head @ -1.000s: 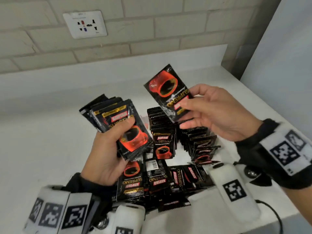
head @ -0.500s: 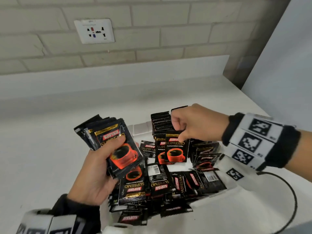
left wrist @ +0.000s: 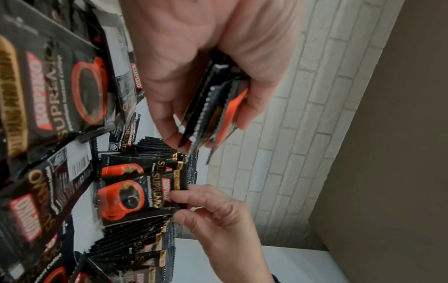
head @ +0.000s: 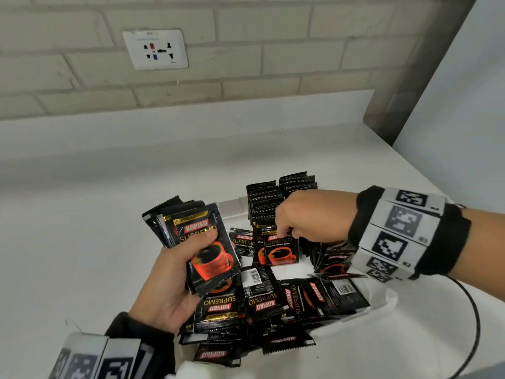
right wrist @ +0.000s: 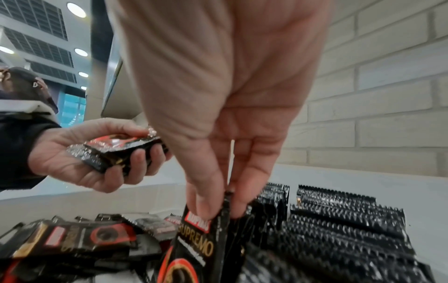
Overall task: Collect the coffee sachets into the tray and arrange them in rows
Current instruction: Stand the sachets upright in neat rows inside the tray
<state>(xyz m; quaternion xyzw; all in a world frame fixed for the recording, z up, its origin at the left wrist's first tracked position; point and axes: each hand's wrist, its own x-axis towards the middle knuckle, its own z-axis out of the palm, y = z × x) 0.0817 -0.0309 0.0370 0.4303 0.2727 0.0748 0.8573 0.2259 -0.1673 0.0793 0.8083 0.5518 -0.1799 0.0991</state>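
Nearest, at six o'clock in the head view, loose sachets [head: 262, 302] are seen heaped flat and crooked in the white tray [head: 382, 305], some face down with barcodes showing. Just beyond, at eight o'clock, a fanned stack of sachets [head: 207, 247] is gripped by the left hand [head: 169, 285], thumb pressed across the printed red cup, fingers curled underneath; the same clasp is caught from the right wrist view, stack [right wrist: 121, 151] wrapped in the hand [right wrist: 80, 157]. At the centre, a single sachet [head: 281, 248] is pinched at its top edge by the right hand [head: 314, 217], held upright at the front of a standing row; from the right wrist view the sachet [right wrist: 203, 239] is seen squeezed between thumb and fingertips [right wrist: 206, 203]. At one o'clock, two upright rows of sachets [head: 281, 198] are packed side by side at the far end of the tray, crimped edges up. More standing sachets [head: 330, 258] are partly hidden under the right wrist at three o'clock. All of it is carried by the white bench [head: 82, 242]. Farthest, at eleven o'clock, a wall socket [head: 155, 49] is set in the pale brick wall [head: 273, 50].
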